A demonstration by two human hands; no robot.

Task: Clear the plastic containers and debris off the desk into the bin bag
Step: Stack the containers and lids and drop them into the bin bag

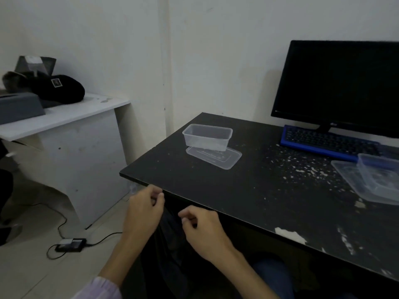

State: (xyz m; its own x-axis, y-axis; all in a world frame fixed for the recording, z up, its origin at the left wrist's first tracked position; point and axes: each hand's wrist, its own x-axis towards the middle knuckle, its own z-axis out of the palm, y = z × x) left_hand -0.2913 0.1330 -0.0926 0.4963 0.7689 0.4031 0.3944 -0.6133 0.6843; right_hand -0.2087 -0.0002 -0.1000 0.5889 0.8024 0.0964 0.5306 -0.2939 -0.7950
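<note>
Two clear tubs sit on a black desk [216, 190], so biggest first: desk, then a dark monitor [336, 87] with a blue keyboard [328, 143] at the back right. One plastic container [207, 137] stands on its lid [216, 157] near the far left corner, well beyond both hands. Another container [377, 171] sits on a lid at the right edge, with white debris [302, 169] scattered beside it. Left hand [143, 209] and right hand [201, 227] hang just off the near edge, fingers curled, pinching a dark bin bag [170, 240] between them.
</note>
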